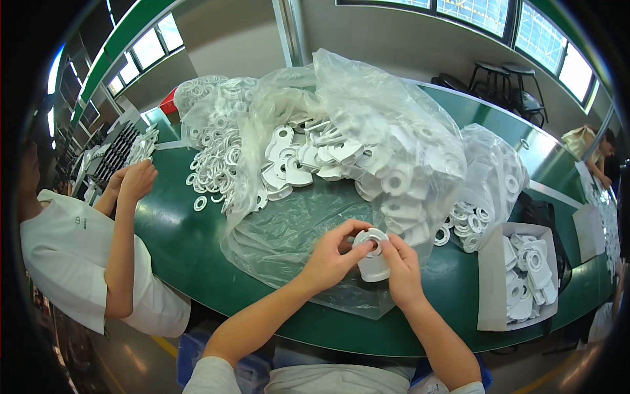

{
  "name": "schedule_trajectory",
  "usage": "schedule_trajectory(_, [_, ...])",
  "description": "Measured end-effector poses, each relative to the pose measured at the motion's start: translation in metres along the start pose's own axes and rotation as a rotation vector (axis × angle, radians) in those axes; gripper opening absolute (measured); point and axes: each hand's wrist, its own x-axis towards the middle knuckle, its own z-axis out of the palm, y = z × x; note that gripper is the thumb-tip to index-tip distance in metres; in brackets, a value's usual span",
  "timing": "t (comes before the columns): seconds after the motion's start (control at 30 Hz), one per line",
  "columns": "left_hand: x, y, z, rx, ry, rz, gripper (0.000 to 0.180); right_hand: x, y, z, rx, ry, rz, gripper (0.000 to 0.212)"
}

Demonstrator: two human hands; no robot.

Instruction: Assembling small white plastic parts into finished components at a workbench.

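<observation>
Between my two hands, just above the table's near edge, is a white plastic part (375, 269) with a round ringed end and a flat lower end. My left hand (333, 257) grips it from the left, thumb pressed near the round opening. From the right, my right hand (403, 270) holds its edge, with the thumb also near the opening. Beyond my hands a big clear plastic bag (282, 230) lies spread out, with a heap of similar white parts (289, 167) spilling from its mouth.
Loose white rings (216, 157) are piled at the far left, and more rings (469, 223) lie by a second bag (492, 157) at right. A carton (492, 282) of white parts stands at the right. A co-worker (85, 256) works at left; stools (508, 82) stand behind.
</observation>
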Motion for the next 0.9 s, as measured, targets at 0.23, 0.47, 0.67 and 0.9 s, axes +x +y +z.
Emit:
schedule_trajectory(0.23, [-0.001, -0.017, 0.001, 0.021, -0.072, 0.084, 0.036, 0.002, -0.003, -0.003, 0.082, -0.065, -0.015, 0.04])
schedule_trajectory(0.47, [-0.003, -0.013, 0.006, 0.017, -0.04, 0.091, 0.035, -0.002, -0.012, 0.006, 0.024, -0.038, -0.074, 0.036])
schedule_trajectory(0.67, [-0.005, -0.009, 0.007, -0.001, -0.021, 0.133, 0.038, -0.003, -0.012, 0.007, -0.025, -0.045, -0.108, 0.036])
schedule_trajectory(0.9, [-0.003, -0.007, 0.005, 0.045, -0.054, 0.155, 0.039, -0.004, -0.015, 0.008, -0.043, -0.031, -0.125, 0.034])
